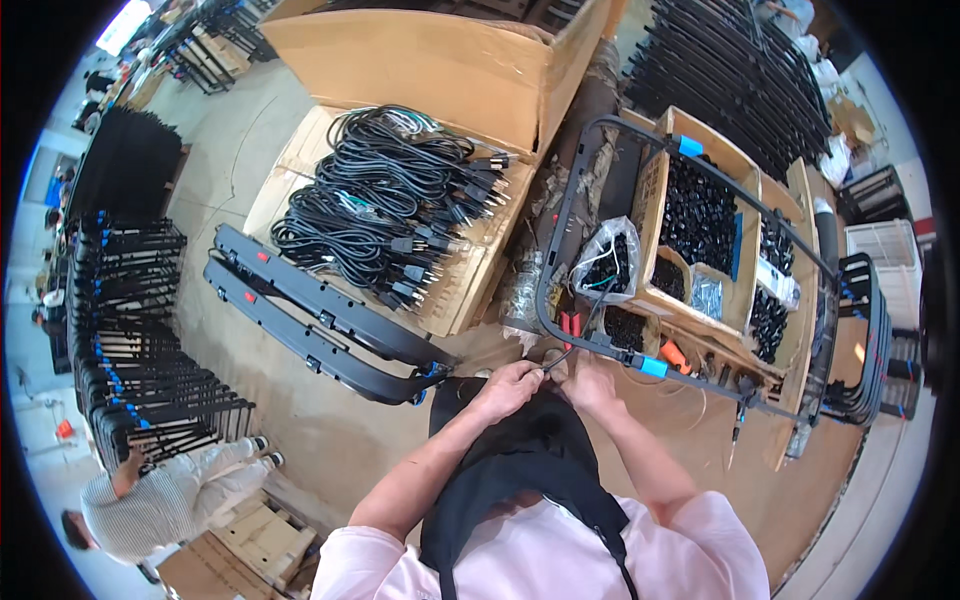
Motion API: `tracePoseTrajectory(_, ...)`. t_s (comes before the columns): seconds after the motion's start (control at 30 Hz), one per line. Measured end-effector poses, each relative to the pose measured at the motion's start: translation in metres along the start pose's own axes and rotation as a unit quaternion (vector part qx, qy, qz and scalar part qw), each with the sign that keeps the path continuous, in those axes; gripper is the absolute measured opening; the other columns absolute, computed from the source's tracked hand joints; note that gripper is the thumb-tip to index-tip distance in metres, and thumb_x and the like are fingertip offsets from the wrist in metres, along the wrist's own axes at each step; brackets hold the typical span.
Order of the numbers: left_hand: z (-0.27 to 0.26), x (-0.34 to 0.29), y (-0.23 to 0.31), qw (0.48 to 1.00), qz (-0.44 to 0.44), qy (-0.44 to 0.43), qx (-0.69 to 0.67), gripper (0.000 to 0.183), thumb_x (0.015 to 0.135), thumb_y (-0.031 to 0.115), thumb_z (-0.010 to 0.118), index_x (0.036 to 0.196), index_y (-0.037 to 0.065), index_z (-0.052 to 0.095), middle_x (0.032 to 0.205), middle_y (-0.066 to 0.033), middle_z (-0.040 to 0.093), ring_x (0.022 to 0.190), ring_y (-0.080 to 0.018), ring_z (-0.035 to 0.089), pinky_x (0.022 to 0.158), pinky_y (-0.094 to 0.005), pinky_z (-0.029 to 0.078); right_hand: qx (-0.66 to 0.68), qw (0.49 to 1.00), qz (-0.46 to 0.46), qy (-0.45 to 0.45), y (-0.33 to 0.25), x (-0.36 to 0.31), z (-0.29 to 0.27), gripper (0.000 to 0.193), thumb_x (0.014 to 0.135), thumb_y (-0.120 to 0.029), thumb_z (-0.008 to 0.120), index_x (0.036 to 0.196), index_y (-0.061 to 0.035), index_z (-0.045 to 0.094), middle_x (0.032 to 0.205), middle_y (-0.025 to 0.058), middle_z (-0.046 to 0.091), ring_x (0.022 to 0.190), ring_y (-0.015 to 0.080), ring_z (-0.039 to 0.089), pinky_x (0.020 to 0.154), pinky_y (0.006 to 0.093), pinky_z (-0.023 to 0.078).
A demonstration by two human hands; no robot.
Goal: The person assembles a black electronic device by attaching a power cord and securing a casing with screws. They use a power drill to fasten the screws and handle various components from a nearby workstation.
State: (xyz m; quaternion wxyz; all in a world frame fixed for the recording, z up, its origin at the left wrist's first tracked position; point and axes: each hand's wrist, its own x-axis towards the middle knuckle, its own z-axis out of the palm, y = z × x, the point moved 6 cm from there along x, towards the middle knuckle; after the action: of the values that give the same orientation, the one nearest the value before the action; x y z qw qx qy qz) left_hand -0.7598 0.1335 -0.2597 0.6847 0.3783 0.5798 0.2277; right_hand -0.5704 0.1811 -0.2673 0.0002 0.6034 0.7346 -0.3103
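- Tan floor (315,430) lies below my left hand (512,388) and right hand (587,382); a big cardboard box (410,65) stands ahead.
- Both hands curl closed around a thin, dark cable (558,361) between them.

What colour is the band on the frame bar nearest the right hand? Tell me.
The band is bright blue, best seen in the head view.

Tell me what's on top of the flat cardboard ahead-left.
Coiled black cables with plugs lie on the flat cardboard. The pile hides its middle; cables underneath can't be made out.
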Motion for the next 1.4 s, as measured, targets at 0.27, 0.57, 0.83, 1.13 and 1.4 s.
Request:
tracePoseTrajectory(0.27, 0.006, 0.007, -0.008, 0.986, -0.019, -0.064, -0.154, 0.028, 0.112, 0.026, 0.056, 0.111, 0.004, 0.073, 0.086, 0.0013, 0.066, 0.076, -0.0091, 0.059, 0.073, -0.026, 0.05, -0.013, 0.97, 0.241, -0.011, 0.086, 0.129, 0.104, 0.057, 0.09, -0.047, 0.072, 0.129, -0.0052, 0.07, 0.108, 0.0204, 0.078, 0.105, 0.0386, 0.075, 0.094, 0.0537, 0.057)
tracePoseTrajectory(0.57, 0.022, 0.015, -0.016, 0.977, -0.003, -0.065, -0.204, 0.027, 0.113, 0.024, 0.057, 0.12, 0.001, 0.071, 0.087, 0.0012, 0.063, 0.078, -0.0094, 0.06, 0.073, -0.0265, 0.05, 0.201, 0.955, 0.217, -0.003, 0.038, -0.029, 0.062, 0.032, 0.095, -0.029, 0.064, 0.113, -0.0045, 0.071, 0.114, 0.0286, 0.072, 0.111, 0.0452, 0.069, 0.094, 0.0523, 0.055)
tracePoseTrajectory(0.83, 0.04, 0.013, -0.009, 0.986, 0.031, -0.023, -0.159, 0.032, 0.114, 0.024, 0.057, 0.132, 0.001, 0.069, 0.092, -0.0013, 0.067, 0.079, -0.0101, 0.062, 0.074, -0.0261, 0.052, 0.225, 0.953, 0.201, -0.019, -0.024, -0.128, 0.018, 0.078, 0.093, -0.014, 0.059, 0.163, 0.0048, 0.031, 0.15, 0.0356, 0.053, 0.139, 0.0462, 0.055, 0.119, 0.0495, 0.044)
tracePoseTrajectory(1.13, 0.038, 0.017, -0.013, 0.993, 0.081, 0.044, -0.069, 0.031, 0.113, 0.022, 0.058, 0.13, -0.001, 0.07, 0.092, -0.0044, 0.071, 0.079, -0.0107, 0.066, 0.074, -0.0283, 0.057, 0.184, 0.973, 0.139, -0.023, -0.034, -0.12, 0.017, 0.086, 0.087, -0.005, 0.06, 0.162, 0.0134, 0.024, 0.148, 0.039, 0.049, 0.138, 0.0503, 0.054, 0.117, 0.0513, 0.045)
tracePoseTrajectory(1.4, 0.051, 0.003, 0.013, 0.981, 0.132, 0.117, 0.081, 0.031, 0.113, 0.019, 0.055, 0.13, -0.002, 0.07, 0.09, -0.0074, 0.075, 0.079, -0.0127, 0.07, 0.076, -0.0328, 0.06, 0.145, 0.983, 0.105, -0.04, -0.03, -0.121, -0.002, 0.087, 0.088, -0.012, 0.061, 0.164, 0.0093, 0.024, 0.137, 0.037, 0.055, 0.131, 0.0508, 0.057, 0.113, 0.0542, 0.047)
